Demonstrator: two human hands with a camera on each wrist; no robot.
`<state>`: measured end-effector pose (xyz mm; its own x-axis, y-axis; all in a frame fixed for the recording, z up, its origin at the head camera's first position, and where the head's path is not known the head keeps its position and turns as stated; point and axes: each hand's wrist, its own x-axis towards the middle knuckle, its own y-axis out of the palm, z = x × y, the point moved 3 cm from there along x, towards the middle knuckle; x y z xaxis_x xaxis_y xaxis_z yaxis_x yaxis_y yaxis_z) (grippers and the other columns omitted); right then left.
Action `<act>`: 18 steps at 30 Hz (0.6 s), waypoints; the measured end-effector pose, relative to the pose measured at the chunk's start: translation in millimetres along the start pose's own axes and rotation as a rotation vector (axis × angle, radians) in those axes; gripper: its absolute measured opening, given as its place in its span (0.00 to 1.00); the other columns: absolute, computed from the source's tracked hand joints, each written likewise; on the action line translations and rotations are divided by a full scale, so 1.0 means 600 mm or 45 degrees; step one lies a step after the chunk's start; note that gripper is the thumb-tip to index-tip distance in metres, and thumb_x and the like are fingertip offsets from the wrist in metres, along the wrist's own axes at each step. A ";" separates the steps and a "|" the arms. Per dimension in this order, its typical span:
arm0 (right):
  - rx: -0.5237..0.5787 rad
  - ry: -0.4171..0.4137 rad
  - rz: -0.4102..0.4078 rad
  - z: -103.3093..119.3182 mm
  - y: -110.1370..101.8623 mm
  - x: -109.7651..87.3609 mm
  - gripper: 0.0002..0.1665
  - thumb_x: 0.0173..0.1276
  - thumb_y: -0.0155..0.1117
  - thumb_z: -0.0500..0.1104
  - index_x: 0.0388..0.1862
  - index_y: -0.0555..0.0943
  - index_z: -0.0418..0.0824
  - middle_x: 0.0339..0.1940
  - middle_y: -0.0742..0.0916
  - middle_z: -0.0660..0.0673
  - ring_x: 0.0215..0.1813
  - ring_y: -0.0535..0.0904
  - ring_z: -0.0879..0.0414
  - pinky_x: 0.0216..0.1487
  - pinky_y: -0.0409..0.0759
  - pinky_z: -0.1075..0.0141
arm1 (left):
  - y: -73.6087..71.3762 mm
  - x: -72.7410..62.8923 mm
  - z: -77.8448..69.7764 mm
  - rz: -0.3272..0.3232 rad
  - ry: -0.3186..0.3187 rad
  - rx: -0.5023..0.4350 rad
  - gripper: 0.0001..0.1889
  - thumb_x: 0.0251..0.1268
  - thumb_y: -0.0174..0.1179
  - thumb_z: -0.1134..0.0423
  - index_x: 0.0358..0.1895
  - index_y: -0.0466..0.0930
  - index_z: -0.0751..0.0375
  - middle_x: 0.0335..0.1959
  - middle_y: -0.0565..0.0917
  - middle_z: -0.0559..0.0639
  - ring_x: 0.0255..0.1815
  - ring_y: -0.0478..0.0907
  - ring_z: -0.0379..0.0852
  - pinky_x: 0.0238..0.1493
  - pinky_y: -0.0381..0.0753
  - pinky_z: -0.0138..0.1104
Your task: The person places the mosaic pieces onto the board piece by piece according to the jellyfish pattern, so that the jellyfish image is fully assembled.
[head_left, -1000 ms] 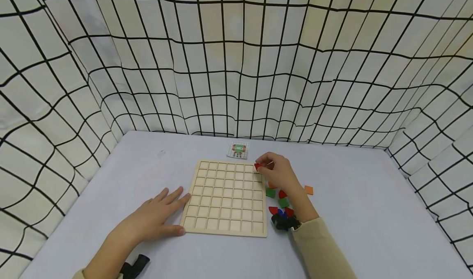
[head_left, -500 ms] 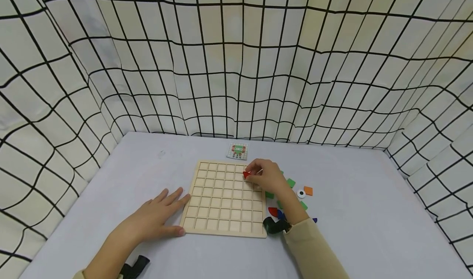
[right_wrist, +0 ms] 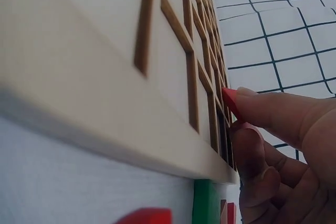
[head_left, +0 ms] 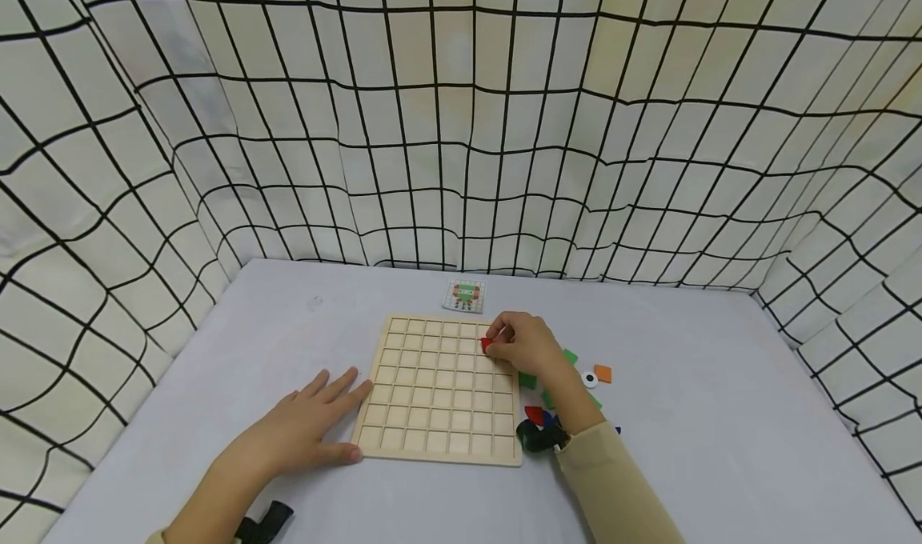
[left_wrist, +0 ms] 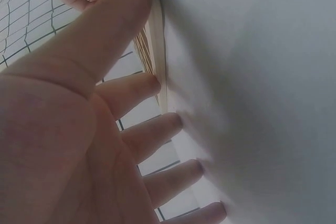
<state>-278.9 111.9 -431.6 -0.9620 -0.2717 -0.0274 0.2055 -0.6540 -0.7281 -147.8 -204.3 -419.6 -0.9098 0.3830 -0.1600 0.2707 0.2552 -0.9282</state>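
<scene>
A wooden grid board (head_left: 439,458) with rows of square cells lies on the white table. My right hand (head_left: 529,344) is over the board's far right part and pinches a small red piece (right_wrist: 230,102) between thumb and fingers. In the head view that red piece overlaps a cell near the upper right. My left hand (head_left: 298,428) rests flat with fingers spread at the board's left side. Its thumb and index fingertip (left_wrist: 152,83) touch the wooden edge in the left wrist view, while the other fingertips are down on the table.
A pattern card (head_left: 464,296) lies behind the board. Right of it are loose pieces, partly hidden by my right arm: green pieces (head_left: 527,381), a red one (head_left: 534,414), an orange square (head_left: 603,374) and a white eye piece (head_left: 590,379). Black-lined white netting (head_left: 461,168) surrounds the table.
My right hand has moved left and slightly nearer from the board's far right corner, with the red piece in its pinch, then shifted slightly right. The left hand stays in place.
</scene>
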 end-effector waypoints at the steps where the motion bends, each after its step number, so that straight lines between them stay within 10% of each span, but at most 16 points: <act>1: -0.006 -0.001 0.005 0.000 0.000 0.001 0.08 0.63 0.75 0.44 0.37 0.83 0.48 0.30 0.84 0.52 0.32 0.77 0.56 0.34 0.76 0.63 | 0.000 0.000 0.000 -0.003 0.002 -0.002 0.49 0.52 0.66 0.33 0.77 0.63 0.49 0.79 0.59 0.58 0.76 0.53 0.75 0.62 0.59 0.73; 18: -0.023 0.007 0.142 0.002 0.003 0.001 0.09 0.62 0.73 0.43 0.42 0.87 0.49 0.29 0.81 0.51 0.33 0.74 0.56 0.35 0.72 0.63 | 0.001 0.000 0.004 -0.006 0.007 0.003 0.49 0.52 0.64 0.31 0.77 0.62 0.47 0.79 0.58 0.57 0.76 0.53 0.74 0.62 0.59 0.73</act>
<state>-278.6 109.6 -432.2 -0.9343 -0.3382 -0.1128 0.3082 -0.6069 -0.7326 -148.4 -206.4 -421.3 -0.9092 0.3869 -0.1536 0.2655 0.2547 -0.9299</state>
